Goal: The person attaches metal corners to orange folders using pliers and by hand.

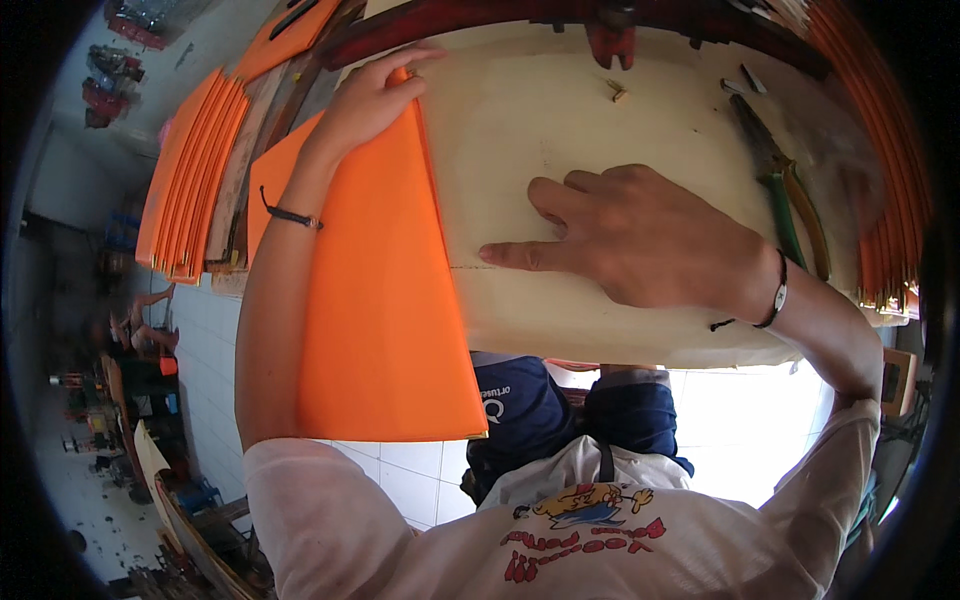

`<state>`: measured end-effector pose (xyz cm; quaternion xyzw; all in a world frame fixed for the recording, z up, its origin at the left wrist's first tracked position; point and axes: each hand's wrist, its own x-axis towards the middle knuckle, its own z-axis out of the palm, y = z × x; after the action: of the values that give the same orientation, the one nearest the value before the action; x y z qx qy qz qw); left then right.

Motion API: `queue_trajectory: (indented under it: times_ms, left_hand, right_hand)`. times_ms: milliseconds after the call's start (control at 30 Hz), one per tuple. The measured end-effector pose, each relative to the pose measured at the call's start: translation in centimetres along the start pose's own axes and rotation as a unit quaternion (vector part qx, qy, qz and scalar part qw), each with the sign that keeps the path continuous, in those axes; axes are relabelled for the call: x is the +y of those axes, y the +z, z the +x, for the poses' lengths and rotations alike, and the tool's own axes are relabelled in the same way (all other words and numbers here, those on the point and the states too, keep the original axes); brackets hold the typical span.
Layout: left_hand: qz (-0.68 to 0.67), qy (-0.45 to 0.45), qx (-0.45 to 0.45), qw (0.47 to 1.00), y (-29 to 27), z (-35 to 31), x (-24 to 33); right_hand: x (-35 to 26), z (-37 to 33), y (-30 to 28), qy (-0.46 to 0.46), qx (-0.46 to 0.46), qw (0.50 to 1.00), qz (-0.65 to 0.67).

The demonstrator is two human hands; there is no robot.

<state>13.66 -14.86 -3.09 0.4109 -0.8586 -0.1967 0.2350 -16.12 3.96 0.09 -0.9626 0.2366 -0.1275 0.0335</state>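
Observation:
A large orange card folder (385,270) lies slantwise over the left part of the table, its near end reaching past the front edge. My left hand (375,100) is closed around its far corner, thumb on the near side, with the forearm lying across the sheet. A small brass-coloured bit shows at the folder's near right corner. Right of the folder, my right hand (640,235) is palm down over the cream tabletop (600,335). One digit stretches left toward a short dark line on the surface; the other fingers are bent and apart, with nothing visible in them.
Pliers (780,185) with green and orange handles lie at the right. Small brass pieces (617,92) sit near a dark red metal bar (480,25) across the back. Orange folders are stacked at the left (190,180) and right (880,150). Farther left, another person's limbs (145,320) show.

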Motion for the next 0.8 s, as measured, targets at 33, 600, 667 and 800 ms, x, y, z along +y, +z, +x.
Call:
queue_trajectory:
  times_ms: [33, 600, 667, 800]
  left_hand:
    - [-0.002, -0.018, 0.003, 1.0, 0.1, -0.1, 0.1]
    - [-0.03, -0.075, -0.005, 0.997, -0.6, -0.6, 2.6]
    - [-0.031, -0.062, -0.008, 0.998, -0.7, -0.4, 2.2]
    - [-0.032, -0.059, -0.014, 0.998, -0.8, -0.6, 2.1]
  right_hand:
    - [0.4, -0.1, -0.2, 0.006, 0.001, 1.0, -0.001]
    - [7.5, -3.2, -4.3, 0.153, -0.043, 0.945, 0.285]
    - [8.8, -3.8, -4.3, 0.146, -0.01, 0.958, 0.247]
    - [9.6, -4.1, -4.5, 0.185, 0.03, 0.969, 0.163]
